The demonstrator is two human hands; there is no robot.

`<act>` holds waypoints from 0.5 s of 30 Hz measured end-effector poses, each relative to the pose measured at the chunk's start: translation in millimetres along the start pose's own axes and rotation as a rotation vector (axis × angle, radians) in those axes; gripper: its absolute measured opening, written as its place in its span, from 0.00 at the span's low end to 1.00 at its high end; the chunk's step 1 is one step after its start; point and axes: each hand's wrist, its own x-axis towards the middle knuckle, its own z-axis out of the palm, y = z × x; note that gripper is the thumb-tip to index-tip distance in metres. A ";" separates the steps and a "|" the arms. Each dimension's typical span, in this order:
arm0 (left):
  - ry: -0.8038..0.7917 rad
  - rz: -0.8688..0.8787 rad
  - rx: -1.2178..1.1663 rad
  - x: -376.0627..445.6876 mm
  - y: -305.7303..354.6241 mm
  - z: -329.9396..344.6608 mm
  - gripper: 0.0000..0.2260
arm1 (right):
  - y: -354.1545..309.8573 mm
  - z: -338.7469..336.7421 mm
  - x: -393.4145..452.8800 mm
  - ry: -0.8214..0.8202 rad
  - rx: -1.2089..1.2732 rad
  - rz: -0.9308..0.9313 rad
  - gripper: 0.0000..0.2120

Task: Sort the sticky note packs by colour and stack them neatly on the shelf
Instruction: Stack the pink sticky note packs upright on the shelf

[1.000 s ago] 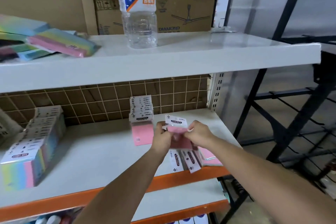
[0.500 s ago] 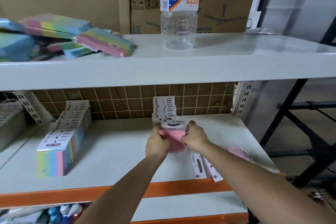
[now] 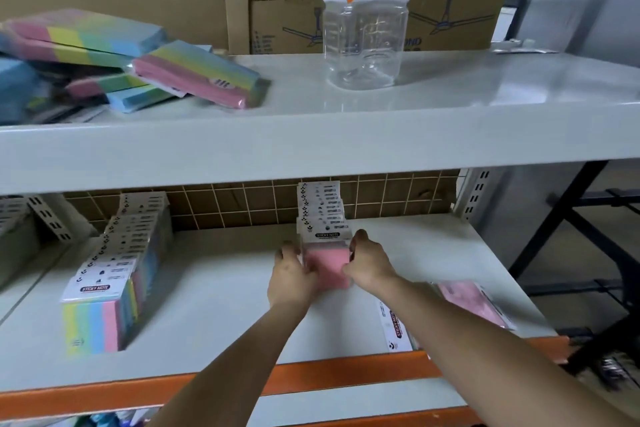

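So both my left hand (image 3: 294,276) and right hand (image 3: 369,263) now press the pink sticky note pack (image 3: 327,265) they grip against the pink row (image 3: 320,210) mid-frame, one more sorted.

Stockroom: metal shelving (image 3: 311,142), cardboard cartons (image 3: 284,3)

- The left hand (image 3: 294,274) and right hand (image 3: 369,263) are covering both side edges of the front pink pack (image 3: 327,265).
- The right forearm is hiding part of the loose pink packs (image 3: 474,302).
- The top edge is cropping the bottle (image 3: 363,28).
- The left edge is cutting off the multicolour pile (image 3: 86,55).
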 end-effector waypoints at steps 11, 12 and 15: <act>-0.130 -0.039 0.100 8.5 -7.5 1.3 0.21 | 4.4 5.7 3.0 -0.101 -0.132 0.058 0.15; -0.136 -0.045 0.109 8.9 -6.7 0.9 0.21 | 4.6 6.2 3.3 -0.102 -0.131 0.058 0.15; -0.148 -0.057 0.131 8.6 -5.8 0.1 0.22 | 4.9 8.2 2.1 -0.094 -0.126 0.051 0.15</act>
